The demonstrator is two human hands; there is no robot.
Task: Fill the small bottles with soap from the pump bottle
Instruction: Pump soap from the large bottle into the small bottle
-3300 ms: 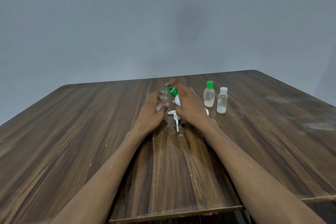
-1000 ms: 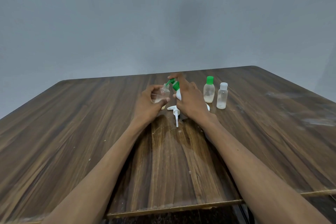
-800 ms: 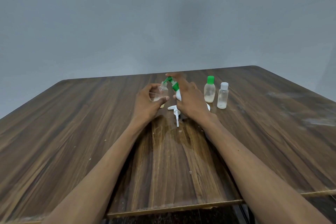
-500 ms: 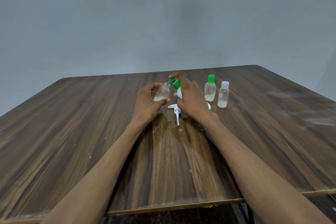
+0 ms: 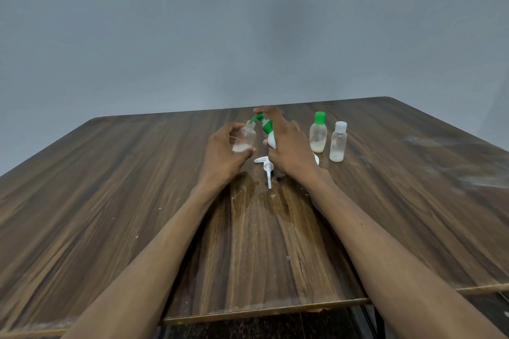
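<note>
My left hand (image 5: 223, 151) grips a small clear bottle (image 5: 245, 139), uncapped, tilted slightly, with a little white soap at its bottom. My right hand (image 5: 289, 146) is wrapped round the white pump bottle (image 5: 271, 140) with its green pump head (image 5: 260, 120); a finger rests on top of the pump. The green spout points into the small bottle's mouth. Most of the pump bottle's body is hidden behind my right hand.
Two capped small bottles stand to the right: one with a green cap (image 5: 318, 132), one with a white cap (image 5: 338, 142), both holding some soap. A loose white pump part (image 5: 266, 166) lies on the wooden table (image 5: 110, 201), beside a wet patch (image 5: 264, 195).
Both hands have stayed at the same spot with the spout at the small bottle's mouth. The soap at the small bottle's bottom shows a little more than 3.3 s ago.
</note>
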